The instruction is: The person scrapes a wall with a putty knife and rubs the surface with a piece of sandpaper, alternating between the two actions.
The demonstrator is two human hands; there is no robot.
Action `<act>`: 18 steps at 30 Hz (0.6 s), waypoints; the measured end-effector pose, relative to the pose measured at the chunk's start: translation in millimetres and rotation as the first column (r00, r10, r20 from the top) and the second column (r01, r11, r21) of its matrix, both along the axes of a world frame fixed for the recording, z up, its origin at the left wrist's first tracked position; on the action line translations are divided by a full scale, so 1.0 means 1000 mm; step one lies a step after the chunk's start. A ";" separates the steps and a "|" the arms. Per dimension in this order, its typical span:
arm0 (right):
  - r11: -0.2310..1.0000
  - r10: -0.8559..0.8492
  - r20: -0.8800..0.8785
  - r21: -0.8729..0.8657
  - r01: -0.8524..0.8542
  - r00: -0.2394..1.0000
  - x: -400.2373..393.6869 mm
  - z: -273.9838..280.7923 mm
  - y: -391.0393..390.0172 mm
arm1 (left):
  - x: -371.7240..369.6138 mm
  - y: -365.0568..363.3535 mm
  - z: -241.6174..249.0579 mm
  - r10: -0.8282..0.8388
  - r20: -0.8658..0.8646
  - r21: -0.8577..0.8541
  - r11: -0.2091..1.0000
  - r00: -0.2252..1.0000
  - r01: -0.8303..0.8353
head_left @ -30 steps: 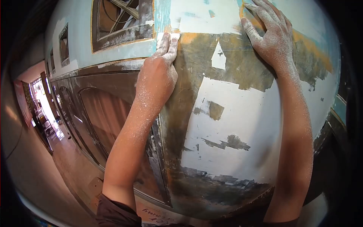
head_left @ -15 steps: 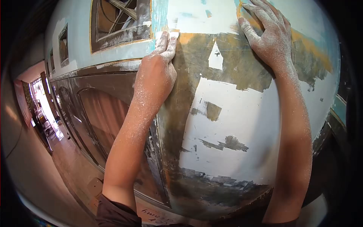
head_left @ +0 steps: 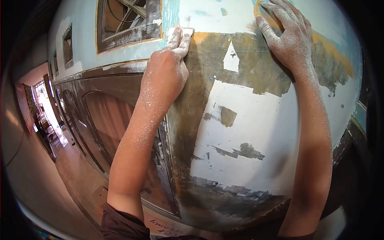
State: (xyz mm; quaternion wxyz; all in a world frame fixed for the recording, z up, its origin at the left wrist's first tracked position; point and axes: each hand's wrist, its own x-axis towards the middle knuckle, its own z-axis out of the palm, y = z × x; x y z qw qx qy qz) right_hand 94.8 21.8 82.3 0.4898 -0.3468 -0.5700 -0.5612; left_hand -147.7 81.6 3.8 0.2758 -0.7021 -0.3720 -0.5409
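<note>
My left hand point(head_left: 170, 66), dusted with white powder, presses a small whitish piece of sandpaper point(head_left: 189, 31) under two stretched fingers against the wall panel. The sandpaper lies on the panel's upper left corner, just right of the window frame; its grit side is hidden. My right hand point(head_left: 290, 44), also powdered, rests with spread fingers on the upper right of the curved panel point(head_left: 256, 120) and holds nothing. This panel carries white filler patches, bare brownish-green areas and pale blue paint with orange edges.
To the left a framed opening point(head_left: 128, 24) sits above brown lower panels point(head_left: 110, 116) with arched shapes. Beyond it, a narrow passage floor point(head_left: 78, 168) leads to a bright doorway point(head_left: 50, 108). A dark recess point(head_left: 348, 176) lies at the right.
My left hand has slid slightly upward with the sandpaper, its fingertips now higher beside the window frame. My right hand keeps its place on the panel, while the view has shifted slightly.
</note>
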 end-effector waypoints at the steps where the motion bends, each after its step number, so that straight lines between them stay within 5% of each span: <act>1: 1.000 -0.018 0.008 0.005 0.018 1.000 0.001 0.001 0.000 | 0.000 0.000 0.003 -0.010 0.007 -0.007 1.000 1.000 0.010; 4: 0.997 -0.074 0.021 0.030 0.073 0.997 0.003 0.006 0.005 | 0.000 0.002 0.001 -0.049 -0.009 0.103 0.993 0.999 0.050; 5: 0.997 -0.080 -0.029 -0.004 0.080 0.996 -0.005 -0.002 -0.002 | -0.001 -0.002 -0.002 -0.019 0.019 -0.080 0.997 1.000 0.020; 6: 0.998 -0.067 -0.038 -0.001 0.067 0.997 -0.006 -0.002 -0.002 | 0.001 -0.004 -0.003 -0.039 0.024 -0.079 0.996 0.999 0.041; 14: 0.999 -0.034 0.019 0.042 0.033 0.999 0.001 0.001 0.004 | 0.008 0.001 -0.003 -0.101 -0.007 0.173 0.980 0.995 0.101; 18: 1.000 -0.018 0.041 0.024 0.017 0.999 0.005 0.003 0.005 | 0.008 0.005 -0.002 -0.065 -0.028 0.144 0.987 0.997 0.068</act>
